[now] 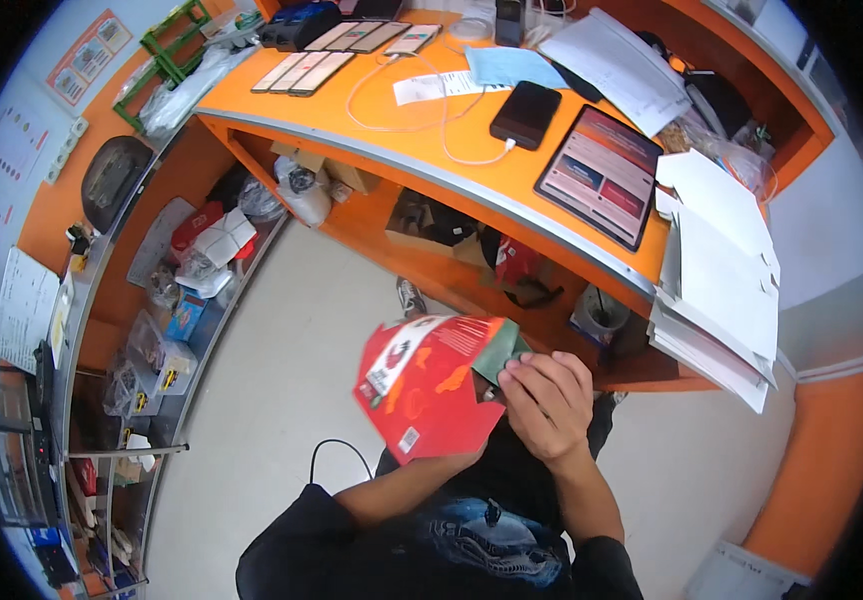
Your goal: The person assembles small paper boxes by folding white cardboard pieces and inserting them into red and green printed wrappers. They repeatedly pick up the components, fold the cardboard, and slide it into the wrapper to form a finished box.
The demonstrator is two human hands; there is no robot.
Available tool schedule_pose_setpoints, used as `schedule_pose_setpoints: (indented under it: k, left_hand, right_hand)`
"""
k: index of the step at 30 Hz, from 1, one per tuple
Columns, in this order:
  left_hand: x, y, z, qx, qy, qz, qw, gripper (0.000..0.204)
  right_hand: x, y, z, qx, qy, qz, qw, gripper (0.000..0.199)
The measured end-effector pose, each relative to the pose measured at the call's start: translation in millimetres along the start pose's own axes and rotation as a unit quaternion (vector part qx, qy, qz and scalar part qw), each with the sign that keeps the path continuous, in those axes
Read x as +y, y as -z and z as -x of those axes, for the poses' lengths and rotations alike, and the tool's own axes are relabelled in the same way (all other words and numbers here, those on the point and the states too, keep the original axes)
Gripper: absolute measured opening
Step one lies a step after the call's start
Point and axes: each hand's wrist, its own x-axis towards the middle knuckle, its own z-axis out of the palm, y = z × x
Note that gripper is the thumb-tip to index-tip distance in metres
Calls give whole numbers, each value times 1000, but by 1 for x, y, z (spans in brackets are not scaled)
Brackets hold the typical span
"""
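Note:
A red printed cardboard carton (437, 400) with a green end piece is held up tilted in front of my body. My right hand (549, 405) has its fingers bent over the green end, gripping it at the carton's right edge. From below left my left forearm reaches under the carton, and my left hand (470, 457) holds it from behind. Most of that hand, fingers included, is hidden by the red card. A dark gap shows between the red card and my right fingers; what is inside cannot be made out.
Ahead stands an orange counter (432, 110) with several phones, a tablet (602, 175), a black power bank (526, 114) on a cable, and papers. White folded card (717, 260) overhangs its right end. Shelves (167, 350) with bagged goods curve along the left.

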Motion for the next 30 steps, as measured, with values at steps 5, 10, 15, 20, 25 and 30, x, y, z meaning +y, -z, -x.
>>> schedule_pose_setpoints:
  k: [5,10,15,20,25,30]
  left_hand:
    - [11,11,-9,-24,4,-5,1000,46]
    - [22,11,-9,-98,44,33,994,50]
    - [19,11,-5,-102,36,1,994,54]
    - [25,16,-10,-65,-20,-96,993,59]
    - [39,21,-14,-126,-10,-77,989,63]
    - [45,12,-15,-192,82,233,950,69]
  right_hand:
    - [-7,-17,2,35,-96,-86,991,31]
    - [-39,-21,7,26,-205,-157,966,30]
    - [-28,-26,19,37,-158,-161,973,37]
    - [-16,-11,24,-39,-123,-57,990,41]
    - [-6,-1,19,-89,-152,-101,979,35]
    - [11,-12,45,-15,-172,-59,983,34]
